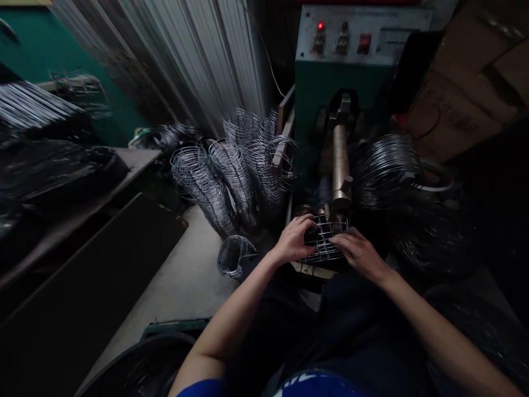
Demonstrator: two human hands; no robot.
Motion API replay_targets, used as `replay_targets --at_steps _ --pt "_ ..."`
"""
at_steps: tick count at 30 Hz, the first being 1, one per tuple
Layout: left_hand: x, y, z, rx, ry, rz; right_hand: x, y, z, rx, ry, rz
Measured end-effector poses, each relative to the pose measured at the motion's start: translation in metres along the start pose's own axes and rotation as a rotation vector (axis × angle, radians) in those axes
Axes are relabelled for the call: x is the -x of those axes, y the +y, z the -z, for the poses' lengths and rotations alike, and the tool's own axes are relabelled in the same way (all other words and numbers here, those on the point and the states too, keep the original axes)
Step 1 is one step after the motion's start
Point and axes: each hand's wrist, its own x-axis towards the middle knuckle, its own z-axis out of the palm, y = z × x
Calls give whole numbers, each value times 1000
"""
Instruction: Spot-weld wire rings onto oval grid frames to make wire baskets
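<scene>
A small metal wire grid (324,248) is held between my two hands, under the end of a machine's metal arm. My left hand (294,240) grips its left side, thumb and fingers closed on the wires. On the right side my right hand (357,251) pinches the wires with its fingertips. Just above the grid is the cylindrical arm (341,160) of the green machine (308,82), its lower tip close to the wires or touching them; I cannot tell which. A red light (320,26) glows on the machine's panel.
Tall stacks of wire rings (231,176) stand left of the machine, with one loose wire piece (235,256) on the floor nearer me. A bundle of wire rings (388,171) lies at the right. Cardboard boxes (463,110) are behind it. A dark board (107,275) leans at the left.
</scene>
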Motion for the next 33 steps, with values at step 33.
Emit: replay_targets --at_steps 33 --pt "-25 -31 16 6 42 -26 42 26 9 -830 329 -840"
